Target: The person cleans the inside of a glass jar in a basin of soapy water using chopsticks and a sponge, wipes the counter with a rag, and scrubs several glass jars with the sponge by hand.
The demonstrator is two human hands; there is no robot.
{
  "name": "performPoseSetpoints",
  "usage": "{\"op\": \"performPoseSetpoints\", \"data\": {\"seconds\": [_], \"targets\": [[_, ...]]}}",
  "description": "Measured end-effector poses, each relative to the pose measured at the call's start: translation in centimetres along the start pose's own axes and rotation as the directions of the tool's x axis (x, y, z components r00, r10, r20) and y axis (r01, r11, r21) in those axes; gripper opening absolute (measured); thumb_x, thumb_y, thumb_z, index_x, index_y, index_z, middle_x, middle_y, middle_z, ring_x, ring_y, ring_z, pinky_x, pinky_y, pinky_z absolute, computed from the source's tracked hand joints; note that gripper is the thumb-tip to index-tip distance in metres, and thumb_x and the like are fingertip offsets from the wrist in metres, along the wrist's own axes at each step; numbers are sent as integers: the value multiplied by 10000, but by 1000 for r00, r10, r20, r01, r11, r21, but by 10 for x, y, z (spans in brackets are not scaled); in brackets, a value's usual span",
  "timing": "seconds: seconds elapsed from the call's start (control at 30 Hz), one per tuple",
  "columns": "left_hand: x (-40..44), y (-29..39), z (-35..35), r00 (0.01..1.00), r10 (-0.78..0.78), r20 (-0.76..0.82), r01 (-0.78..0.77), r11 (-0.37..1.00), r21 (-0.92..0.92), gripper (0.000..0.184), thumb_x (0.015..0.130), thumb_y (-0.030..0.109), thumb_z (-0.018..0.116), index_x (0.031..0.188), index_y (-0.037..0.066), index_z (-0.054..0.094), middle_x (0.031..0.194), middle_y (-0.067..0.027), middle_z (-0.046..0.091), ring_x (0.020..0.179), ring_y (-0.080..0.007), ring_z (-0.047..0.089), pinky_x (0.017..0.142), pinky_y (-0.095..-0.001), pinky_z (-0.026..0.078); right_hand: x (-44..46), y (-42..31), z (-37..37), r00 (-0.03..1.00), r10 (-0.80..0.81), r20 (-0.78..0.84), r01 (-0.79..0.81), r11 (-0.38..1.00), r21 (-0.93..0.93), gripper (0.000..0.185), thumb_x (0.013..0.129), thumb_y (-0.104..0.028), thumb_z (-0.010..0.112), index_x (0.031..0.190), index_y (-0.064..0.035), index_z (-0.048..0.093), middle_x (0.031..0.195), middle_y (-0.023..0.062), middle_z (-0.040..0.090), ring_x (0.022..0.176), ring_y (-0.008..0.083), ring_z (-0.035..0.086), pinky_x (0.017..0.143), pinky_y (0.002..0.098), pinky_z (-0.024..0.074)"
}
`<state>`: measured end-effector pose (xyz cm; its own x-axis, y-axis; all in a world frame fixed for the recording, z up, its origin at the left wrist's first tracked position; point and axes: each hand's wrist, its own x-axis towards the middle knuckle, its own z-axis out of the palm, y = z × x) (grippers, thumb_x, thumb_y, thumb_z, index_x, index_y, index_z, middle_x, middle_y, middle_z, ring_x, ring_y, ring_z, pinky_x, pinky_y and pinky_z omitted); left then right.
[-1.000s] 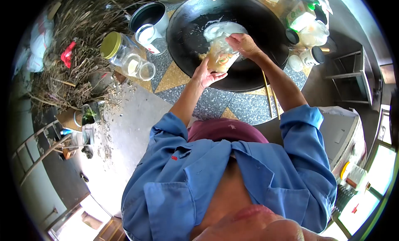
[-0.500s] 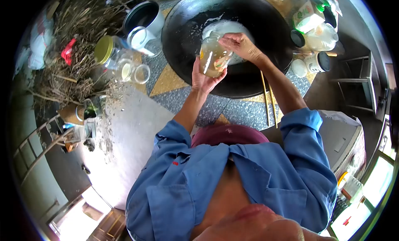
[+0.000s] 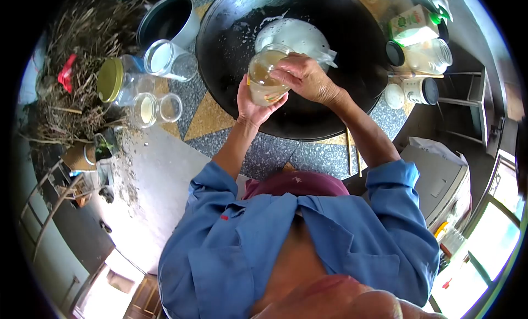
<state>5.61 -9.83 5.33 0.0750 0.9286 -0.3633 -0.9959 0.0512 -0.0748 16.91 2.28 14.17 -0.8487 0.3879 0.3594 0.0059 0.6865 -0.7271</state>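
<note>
A glass jar [image 3: 265, 71] full of cloudy liquid is held over the wok [image 3: 220, 93], its round mouth tilted away from me. My left hand [image 3: 256, 107] supports it from below and the left, fingers wrapped around the lower part. Against the jar's right side, below the rim, press the bent fingers of my right hand [image 3: 308, 77]; whatever lies under the fingertips is hidden. A colourful label shows near the jar's base. Foamy whitish water [image 3: 294, 36] lies in the wok beyond the jar, and a pale, translucent piece [image 3: 328, 58] sits at its right edge.
Clear jars [image 3: 170, 60] and a yellow-lidded jar [image 3: 110, 80] stand left of the wok, beside a pot [image 3: 190, 25] and dry twigs [image 3: 82, 33]. More jars [image 3: 437, 55] and a carton [image 3: 412, 25] are at the right. Chopsticks [image 3: 349, 154] rest at the wok's front edge.
The view has shifted, so surroundings sit further left. The jar has tipped, bringing its open mouth into sight. My right hand has moved from the jar's top down onto its side.
</note>
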Motion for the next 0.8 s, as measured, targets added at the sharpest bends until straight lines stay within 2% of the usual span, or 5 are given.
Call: {"op": "performPoseSetpoints", "data": {"seconds": [0.37, 0.47, 0.53, 0.7, 0.8], "targets": [[8, -9, -6, 997, -22, 74, 24, 999, -22, 554, 814, 520, 414, 1204, 127, 398, 1187, -121, 440, 1045, -315, 463, 841, -498, 411, -3, 13, -11, 993, -27, 114, 33, 998, -52, 142, 769, -190, 608, 831, -63, 616, 780, 111, 581, 796, 254, 546, 719, 334, 452], [2, -3, 2, 999, 17, 48, -21, 996, 84, 571, 813, 530, 410, 1218, 129, 383, 1205, -130, 424, 1072, -322, 447, 844, -505, 406, -6, 26, 3, 990, 15, -142, 4, 991, 132, 195, 809, -212, 574, 918, -53, 606, 951, 105, 567, 909, 228, 526, 807, 309, 425], [-2, 2, 14, 996, 86, 13, -87, 978, 189, 568, 823, 511, 412, 1221, 109, 373, 1215, -136, 419, 1078, -327, 445, 849, -510, 402, -2, 25, 17, 763, 612, -211, -84, 416, 906, 288, 854, -235, 511, 1014, -1, 558, 1062, 105, 519, 987, 219, 487, 870, 301, 387], [-4, 28, 46, 953, 290, 89, -280, 732, 622, 462, 788, 279, 578, 1162, 106, 370, 1138, -103, 456, 1026, -266, 487, 799, -464, 453, 10, 34, 20, 550, 827, 118, -30, -122, 992, 301, 875, -152, 393, 1093, 42, 467, 1068, 145, 528, 985, 246, 506, 902, 361, 383], [-5, 32, 72, 873, 451, 185, -400, 444, 802, 498, 714, 164, 671, 1104, 101, 366, 1064, -102, 454, 1001, -217, 495, 759, -393, 486, 2, 59, 31, 594, 764, 254, -38, -289, 957, 293, 861, -133, 406, 1099, 25, 473, 1077, 147, 528, 997, 255, 508, 909, 384, 383]]}}
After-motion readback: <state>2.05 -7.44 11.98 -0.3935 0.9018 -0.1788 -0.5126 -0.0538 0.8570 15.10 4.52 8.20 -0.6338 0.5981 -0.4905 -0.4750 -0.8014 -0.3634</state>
